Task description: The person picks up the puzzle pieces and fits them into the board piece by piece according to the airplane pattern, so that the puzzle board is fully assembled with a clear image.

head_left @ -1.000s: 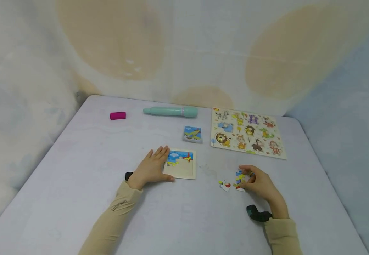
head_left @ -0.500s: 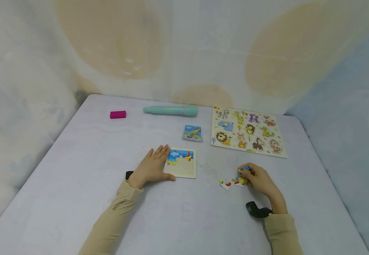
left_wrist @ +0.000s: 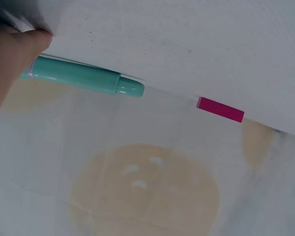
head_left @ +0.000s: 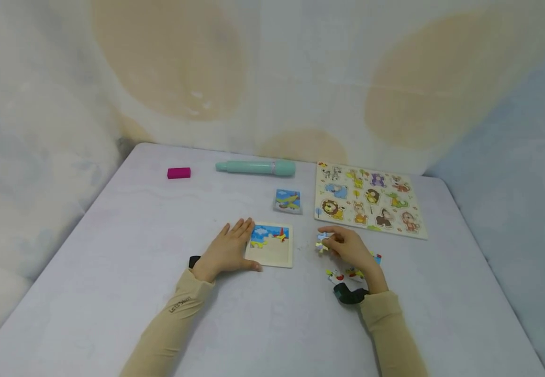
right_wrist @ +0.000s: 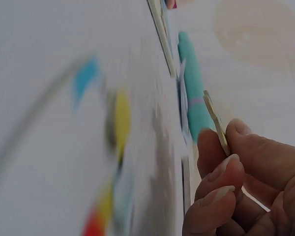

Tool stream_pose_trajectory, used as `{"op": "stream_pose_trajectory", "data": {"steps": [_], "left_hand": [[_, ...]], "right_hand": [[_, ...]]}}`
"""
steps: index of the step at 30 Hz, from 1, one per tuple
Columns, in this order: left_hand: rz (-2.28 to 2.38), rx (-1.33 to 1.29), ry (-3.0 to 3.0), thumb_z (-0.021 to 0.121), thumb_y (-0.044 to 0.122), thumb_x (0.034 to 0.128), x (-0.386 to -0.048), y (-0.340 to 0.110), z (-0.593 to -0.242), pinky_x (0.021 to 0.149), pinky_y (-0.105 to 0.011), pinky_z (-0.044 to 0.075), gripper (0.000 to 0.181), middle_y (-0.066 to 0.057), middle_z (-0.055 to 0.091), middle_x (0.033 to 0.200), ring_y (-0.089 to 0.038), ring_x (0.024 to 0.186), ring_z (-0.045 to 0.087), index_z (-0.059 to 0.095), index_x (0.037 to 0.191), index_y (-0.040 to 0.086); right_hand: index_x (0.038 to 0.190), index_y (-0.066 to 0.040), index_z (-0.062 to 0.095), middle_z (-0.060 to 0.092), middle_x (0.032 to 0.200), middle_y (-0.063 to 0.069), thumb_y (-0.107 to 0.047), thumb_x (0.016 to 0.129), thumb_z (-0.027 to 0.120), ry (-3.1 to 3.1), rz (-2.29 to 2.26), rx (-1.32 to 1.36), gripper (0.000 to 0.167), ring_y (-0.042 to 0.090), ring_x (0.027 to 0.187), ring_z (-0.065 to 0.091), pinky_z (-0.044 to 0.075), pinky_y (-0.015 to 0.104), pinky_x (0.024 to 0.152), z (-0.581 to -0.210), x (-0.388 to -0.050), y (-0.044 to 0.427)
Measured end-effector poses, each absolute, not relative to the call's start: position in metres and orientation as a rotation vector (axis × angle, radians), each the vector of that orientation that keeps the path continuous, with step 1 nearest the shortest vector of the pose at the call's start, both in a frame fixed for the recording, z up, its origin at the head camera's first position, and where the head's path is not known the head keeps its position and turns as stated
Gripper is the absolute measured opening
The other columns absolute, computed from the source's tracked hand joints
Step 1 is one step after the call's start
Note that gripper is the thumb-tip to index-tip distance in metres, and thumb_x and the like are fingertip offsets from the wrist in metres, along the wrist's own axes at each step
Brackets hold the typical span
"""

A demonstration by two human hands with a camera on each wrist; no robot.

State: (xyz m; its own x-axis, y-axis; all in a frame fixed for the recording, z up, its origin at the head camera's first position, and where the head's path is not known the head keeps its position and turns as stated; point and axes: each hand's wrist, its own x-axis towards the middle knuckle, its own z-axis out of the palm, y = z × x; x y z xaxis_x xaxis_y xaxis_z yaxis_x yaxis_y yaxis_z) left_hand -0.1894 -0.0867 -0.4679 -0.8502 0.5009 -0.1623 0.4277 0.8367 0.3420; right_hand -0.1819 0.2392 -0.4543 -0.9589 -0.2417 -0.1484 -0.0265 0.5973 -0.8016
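In the head view my left hand (head_left: 227, 248) lies flat with fingers spread, touching the left side of a small square wooden puzzle tray (head_left: 272, 259). Blue and yellow pieces fill the tray's upper part; bare wood shows below. My right hand (head_left: 351, 248) pinches a blue-and-yellow jigsaw piece (head_left: 321, 242) between thumb and fingers, right of the tray. The right wrist view shows this thin piece (right_wrist: 216, 120) edge-on, off the table. Loose jigsaw pieces (head_left: 334, 276) lie near the right wrist, partly hidden by it. Part of my left hand (left_wrist: 14, 59) appears in the left wrist view.
Behind the tray lies a small airplane picture square (head_left: 288, 201). A wooden animal puzzle board (head_left: 370, 201) is at the back right. Along the back are a turquoise tube with a wider end (head_left: 255, 167) and a magenta block (head_left: 179, 173). A patterned cloth (head_left: 300, 78) hangs behind.
My right hand has picked a jigsaw piece from the loose pieces and carried it left toward the tray. My left hand keeps its place at the tray. The head view has shifted slightly.
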Motion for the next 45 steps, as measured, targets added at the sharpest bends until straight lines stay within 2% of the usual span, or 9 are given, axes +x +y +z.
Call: {"op": "stream_pose_trajectory", "data": {"steps": [6, 13, 18, 21, 25, 32, 40, 45], "left_hand": [[0.413, 0.711, 2.768, 0.072, 0.064, 0.0734, -0.191, -0.085, -0.467, 0.122, -0.053, 0.010, 0.115, -0.010, 0.014, 0.163, -0.028, 0.152, 0.011, 0.018, 0.155, 0.004], [0.409, 0.719, 2.769, 0.071, 0.066, 0.0732, -0.192, -0.084, -0.466, 0.122, -0.053, 0.011, 0.115, -0.010, 0.014, 0.163, -0.029, 0.152, 0.011, 0.018, 0.155, 0.004], [0.403, 0.735, 2.772, 0.070, 0.068, 0.0729, -0.192, -0.085, -0.468, 0.122, -0.054, 0.012, 0.115, -0.010, 0.016, 0.163, -0.029, 0.152, 0.013, 0.019, 0.154, 0.004], [0.399, 0.749, 2.784, 0.070, 0.069, 0.0723, -0.192, -0.085, -0.470, 0.121, -0.054, 0.014, 0.116, -0.011, 0.017, 0.163, -0.029, 0.151, 0.015, 0.020, 0.154, 0.004], [0.395, 0.758, 2.790, 0.069, 0.069, 0.0725, -0.193, -0.085, -0.472, 0.121, -0.054, 0.014, 0.116, -0.011, 0.017, 0.163, -0.029, 0.151, 0.015, 0.019, 0.154, 0.004], [0.390, 0.756, 2.785, 0.069, 0.069, 0.0729, -0.194, -0.085, -0.472, 0.121, -0.055, 0.013, 0.115, -0.011, 0.016, 0.163, -0.029, 0.151, 0.014, 0.019, 0.154, 0.004], [0.385, 0.761, 2.784, 0.070, 0.068, 0.0728, -0.195, -0.081, -0.472, 0.121, -0.054, 0.014, 0.116, -0.011, 0.017, 0.163, -0.029, 0.151, 0.015, 0.019, 0.154, 0.003], [0.382, 0.753, 2.783, 0.072, 0.066, 0.0724, -0.196, -0.082, -0.469, 0.121, -0.054, 0.013, 0.116, -0.011, 0.017, 0.163, -0.030, 0.151, 0.014, 0.019, 0.154, 0.003]], "right_hand": [[0.125, -0.004, 0.062, 0.060, 0.071, 0.010, -0.018, 0.094, 0.063, 2.528, -1.350, -0.253, 0.033, 0.013, 0.055, 0.047, 0.040, 0.025, 0.052, -0.454, -0.199, 0.199], [0.115, -0.007, 0.062, 0.066, 0.069, 0.005, -0.018, 0.090, 0.068, 2.456, -1.349, -0.140, 0.028, 0.011, 0.051, 0.053, 0.045, 0.024, 0.050, -0.453, -0.206, 0.148], [0.111, -0.006, 0.062, 0.067, 0.070, 0.005, -0.017, 0.089, 0.070, 2.496, -1.312, -0.130, 0.026, 0.011, 0.050, 0.056, 0.047, 0.022, 0.047, -0.457, -0.204, 0.129], [0.107, -0.007, 0.064, 0.069, 0.072, 0.004, -0.019, 0.087, 0.073, 2.585, -1.249, -0.152, 0.025, 0.009, 0.055, 0.057, 0.045, 0.021, 0.050, -0.461, -0.203, 0.124], [0.101, -0.010, 0.067, 0.068, 0.072, 0.001, -0.023, 0.085, 0.075, 2.706, -1.151, -0.193, 0.022, 0.009, 0.061, 0.057, 0.043, 0.022, 0.054, -0.465, -0.203, 0.121], [0.093, -0.013, 0.069, 0.057, 0.066, -0.002, -0.026, 0.084, 0.075, 2.791, -1.074, -0.217, 0.017, 0.010, 0.057, 0.049, 0.036, 0.022, 0.052, -0.468, -0.202, 0.118], [0.107, -0.010, 0.068, 0.064, 0.076, 0.005, -0.024, 0.094, 0.064, 2.592, -1.315, -0.228, 0.020, 0.012, 0.060, 0.050, 0.041, 0.024, 0.054, -0.462, -0.202, 0.149], [0.112, -0.006, 0.066, 0.070, 0.090, 0.012, -0.022, 0.097, 0.059, 2.574, -1.384, -0.129, 0.023, 0.013, 0.069, 0.060, 0.048, 0.024, 0.060, -0.458, -0.198, 0.188]]}}
